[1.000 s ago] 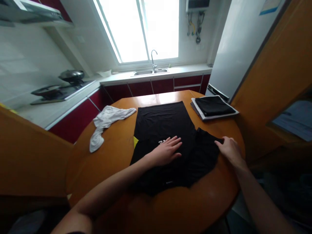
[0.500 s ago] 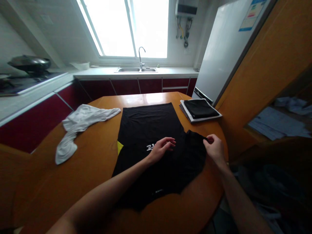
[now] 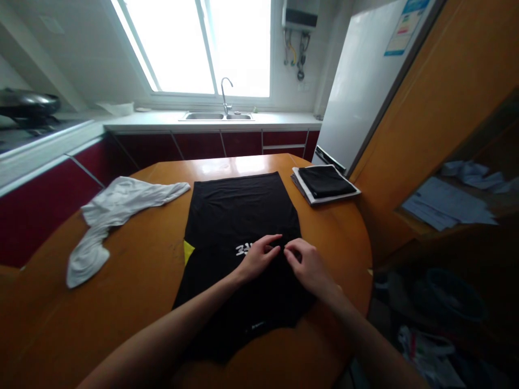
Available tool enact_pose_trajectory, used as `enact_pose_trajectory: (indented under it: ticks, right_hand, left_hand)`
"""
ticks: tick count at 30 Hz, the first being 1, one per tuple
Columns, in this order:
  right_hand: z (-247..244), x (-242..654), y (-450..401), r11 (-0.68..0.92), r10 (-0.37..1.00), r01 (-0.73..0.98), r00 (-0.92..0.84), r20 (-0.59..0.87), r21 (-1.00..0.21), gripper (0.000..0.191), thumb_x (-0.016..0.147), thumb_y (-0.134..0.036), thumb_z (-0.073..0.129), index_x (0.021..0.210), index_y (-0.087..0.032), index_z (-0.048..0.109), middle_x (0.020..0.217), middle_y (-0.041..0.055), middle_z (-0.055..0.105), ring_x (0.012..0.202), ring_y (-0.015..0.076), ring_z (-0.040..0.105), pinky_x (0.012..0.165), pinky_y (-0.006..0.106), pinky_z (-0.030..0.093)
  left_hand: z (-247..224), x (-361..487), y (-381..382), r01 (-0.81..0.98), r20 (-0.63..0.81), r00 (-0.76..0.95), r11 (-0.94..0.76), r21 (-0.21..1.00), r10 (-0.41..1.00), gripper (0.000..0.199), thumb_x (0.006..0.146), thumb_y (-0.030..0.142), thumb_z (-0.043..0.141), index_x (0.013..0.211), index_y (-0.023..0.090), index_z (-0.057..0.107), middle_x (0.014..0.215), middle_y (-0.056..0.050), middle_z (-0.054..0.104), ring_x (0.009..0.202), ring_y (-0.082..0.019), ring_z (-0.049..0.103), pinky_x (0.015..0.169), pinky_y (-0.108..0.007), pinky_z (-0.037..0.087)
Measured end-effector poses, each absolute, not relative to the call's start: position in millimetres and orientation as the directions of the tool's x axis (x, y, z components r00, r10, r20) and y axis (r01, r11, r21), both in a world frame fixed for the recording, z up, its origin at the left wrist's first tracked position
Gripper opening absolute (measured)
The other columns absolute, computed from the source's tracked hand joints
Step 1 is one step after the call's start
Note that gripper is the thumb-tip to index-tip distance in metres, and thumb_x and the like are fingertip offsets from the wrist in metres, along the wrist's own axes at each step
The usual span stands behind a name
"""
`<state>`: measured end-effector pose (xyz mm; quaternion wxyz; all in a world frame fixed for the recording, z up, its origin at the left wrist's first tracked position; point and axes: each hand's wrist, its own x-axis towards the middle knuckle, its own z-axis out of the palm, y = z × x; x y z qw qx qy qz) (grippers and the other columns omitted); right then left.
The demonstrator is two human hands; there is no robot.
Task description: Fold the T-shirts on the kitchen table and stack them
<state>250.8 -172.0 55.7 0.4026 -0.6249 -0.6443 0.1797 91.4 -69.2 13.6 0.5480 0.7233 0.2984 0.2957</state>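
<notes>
A black T-shirt [image 3: 239, 205] lies spread on the wooden table, with white lettering partly covered by my left hand and a yellow patch on its left side. My left hand [image 3: 259, 256] rests over the middle of the shirt, fingers stretched to the right and the thumb apart from them. Close beside it, my right hand [image 3: 308, 265] pinches black cloth of the shirt between thumb and fingers. The sleeve on the right side is turned inward over the body of the shirt; its edge is hard to make out against the black.
A crumpled white garment [image 3: 121, 202] lies on the left of the round table [image 3: 133, 302]. Folded clothes [image 3: 324, 181] are stacked at the far right. Beyond stand a counter with a sink [image 3: 203, 116], a wok [image 3: 30, 102] and a fridge [image 3: 357, 86].
My right hand has moved left and inward, carrying the sleeve from the shirt's right side over its body. My left hand has stayed over the lettering. The view has shifted slightly right.
</notes>
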Motion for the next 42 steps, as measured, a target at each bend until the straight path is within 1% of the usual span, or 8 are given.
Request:
enact_pose_trajectory:
  ticks: [4,11,16,21,26,30,37,42]
  right_hand:
    - [40,296,-155,0.034,0.905,0.78,0.241,0.35,-0.625,0.027,0.093,-0.016,0.044,0.1,-0.018,0.07,0.106,0.0115,0.07,0.103,0.0242,0.063,0.094,0.039,0.049]
    - [9,321,-163,0.035,0.945,0.834,0.152,0.29,-0.551,0.045,0.096,-0.018,0.035,0.132,-0.014,0.063,0.143,0.0143,0.057,0.135,0.0245,0.048,0.117,0.045,0.037]
    - [5,326,-180,0.072,0.97,0.849,0.063,0.235,-0.524,0.047,0.099,-0.024,0.038,0.142,-0.014,0.056,0.155,0.0117,0.045,0.147,0.0232,0.034,0.122,0.047,0.029]
    - [2,335,-194,0.138,0.978,0.847,-0.034,0.206,-0.514,0.048,0.101,-0.029,0.038,0.148,-0.024,0.049,0.159,0.0061,0.04,0.151,0.0228,0.027,0.122,0.054,0.024]
    - [-5,344,-203,0.182,0.965,0.832,-0.047,0.259,-0.524,0.047,0.103,-0.032,0.038,0.148,-0.025,0.049,0.158,0.0064,0.042,0.15,0.0236,0.028,0.121,0.054,0.026]
    - [-6,346,-208,0.239,0.958,0.812,-0.106,0.268,-0.532,0.047,0.103,-0.033,0.038,0.148,-0.026,0.049,0.158,0.0057,0.042,0.151,0.0234,0.027,0.122,0.053,0.026]
    - [0,337,-227,0.259,0.964,0.843,-0.196,0.179,-0.472,0.053,0.099,-0.024,0.042,0.151,-0.03,0.045,0.159,0.0046,0.038,0.151,0.0241,0.026,0.121,0.058,0.025]
    - [-5,342,-235,0.255,0.966,0.854,-0.205,0.157,-0.454,0.056,0.096,-0.017,0.041,0.15,-0.032,0.046,0.158,0.0043,0.041,0.15,0.0234,0.028,0.12,0.059,0.026]
  left_hand:
    - [15,92,-68,0.153,0.138,0.666,-0.315,0.937,0.733,0.047,0.086,0.021,0.062,0.133,0.018,0.063,0.132,-0.011,0.062,0.116,-0.024,0.062,0.096,-0.037,0.054]
    - [23,90,-67,0.261,0.181,0.668,-0.455,0.851,0.722,0.053,0.084,0.013,0.058,0.136,0.018,0.062,0.132,-0.01,0.063,0.105,-0.02,0.066,0.093,-0.034,0.054]
    - [25,86,-64,0.361,0.101,0.703,-0.476,0.802,0.704,0.055,0.085,0.021,0.061,0.14,0.017,0.058,0.124,-0.01,0.068,0.074,-0.015,0.066,0.072,-0.03,0.057]
    - [59,63,-45,0.432,0.162,0.69,-0.582,0.689,0.705,0.041,0.09,0.027,0.056,0.129,0.016,0.067,0.116,-0.011,0.073,0.082,-0.018,0.069,0.073,-0.028,0.055]
    - [101,13,-13,0.54,0.139,0.587,-0.514,0.666,0.798,0.038,0.09,0.033,0.059,0.123,0.018,0.069,0.099,-0.006,0.076,0.066,-0.015,0.067,0.061,-0.025,0.052]
    - [109,-12,-20,0.545,0.2,0.636,-0.617,0.568,0.745,0.027,0.088,0.034,0.065,0.11,0.022,0.075,0.098,-0.004,0.075,0.075,-0.016,0.067,0.068,-0.025,0.052]
    - [75,16,-90,0.416,0.094,0.828,-0.718,0.559,0.553,0.022,0.093,0.031,0.062,0.11,0.029,0.077,0.105,-0.004,0.072,0.096,-0.02,0.068,0.086,-0.028,0.051]
    - [61,28,-87,0.405,0.108,0.84,-0.747,0.527,0.532,0.021,0.095,0.028,0.06,0.108,0.029,0.077,0.108,-0.004,0.072,0.101,-0.02,0.067,0.092,-0.029,0.05]
